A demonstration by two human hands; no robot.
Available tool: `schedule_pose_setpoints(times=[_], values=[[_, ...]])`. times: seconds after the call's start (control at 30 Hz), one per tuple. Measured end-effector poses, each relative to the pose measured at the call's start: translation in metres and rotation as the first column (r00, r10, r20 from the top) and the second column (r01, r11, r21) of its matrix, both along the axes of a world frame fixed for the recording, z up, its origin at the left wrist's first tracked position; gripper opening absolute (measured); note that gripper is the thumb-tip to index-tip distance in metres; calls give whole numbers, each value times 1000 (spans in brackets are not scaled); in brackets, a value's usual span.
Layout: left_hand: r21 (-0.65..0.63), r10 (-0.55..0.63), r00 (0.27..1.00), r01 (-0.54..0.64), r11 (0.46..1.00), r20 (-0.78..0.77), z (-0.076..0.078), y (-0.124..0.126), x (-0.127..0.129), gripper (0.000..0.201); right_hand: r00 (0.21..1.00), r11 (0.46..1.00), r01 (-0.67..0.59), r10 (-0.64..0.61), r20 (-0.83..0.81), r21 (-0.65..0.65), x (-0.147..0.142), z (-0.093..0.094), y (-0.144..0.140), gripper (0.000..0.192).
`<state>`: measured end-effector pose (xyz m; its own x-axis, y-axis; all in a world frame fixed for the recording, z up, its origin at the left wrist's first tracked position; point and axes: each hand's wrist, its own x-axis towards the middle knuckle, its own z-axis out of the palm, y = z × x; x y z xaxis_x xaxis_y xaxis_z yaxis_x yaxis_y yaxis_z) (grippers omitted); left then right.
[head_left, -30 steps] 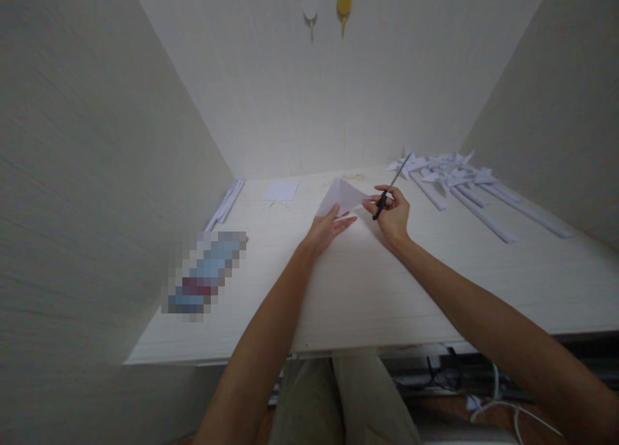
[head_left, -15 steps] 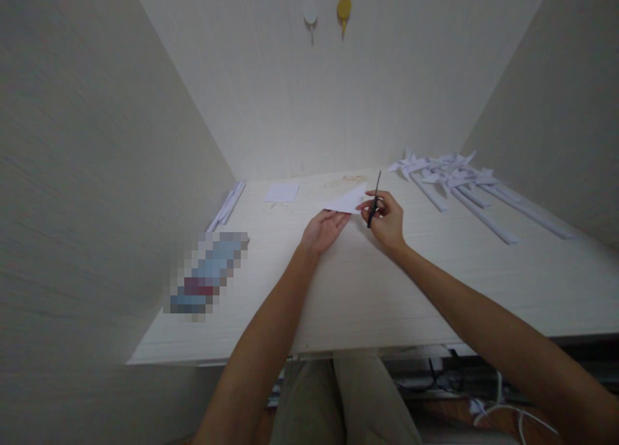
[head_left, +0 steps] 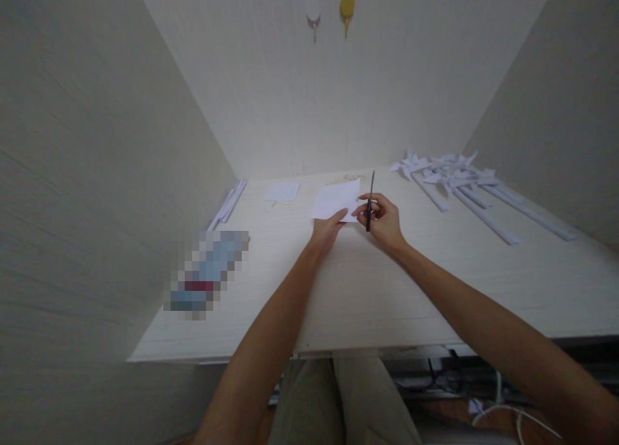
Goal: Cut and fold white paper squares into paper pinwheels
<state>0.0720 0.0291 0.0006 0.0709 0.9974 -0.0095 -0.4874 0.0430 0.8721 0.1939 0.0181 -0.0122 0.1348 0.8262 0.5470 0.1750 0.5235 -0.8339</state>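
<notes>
Scissors upright beside the paper's right edge

Your right hand (head_left: pixel 382 222) is closed on the scissors (head_left: pixel 370 200), blades pointing toward the table's (head_left: pixel 435 290) far edge; just left, your left hand (head_left: pixel 326 231) pinches the paper sheet's (head_left: pixel 336 200) near edge, mid-table.

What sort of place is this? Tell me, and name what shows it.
Probably a home craft desk in a walled alcove: a pale wooden desk with finished paper pinwheels piled at the right, a white sheet under the left hand, and scissors in the right hand.
</notes>
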Motion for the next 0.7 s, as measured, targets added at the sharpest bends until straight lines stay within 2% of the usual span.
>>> schedule_pose_setpoints(times=[0.1,0.2,0.37,0.57,0.7], values=[[-4,115,986,-117,993,-124,-4,1,2,25,1000,1000,-15,15,-19,-21,0,0,1,32],[45,177,970,-172,984,-165,-8,4,1,27,998,998,-39,37,-56,-40,0,0,1,33],[99,223,960,-209,973,-168,-12,7,-3,27,991,995,-68,59,-117,-73,1,2,1,37],[93,272,950,-260,961,-154,-13,11,-4,32,989,995,-12,-4,-148,-103,4,0,5,42],[73,259,953,-250,966,-161,-13,10,-3,29,985,982,-88,60,-164,-170,4,-2,6,42]])
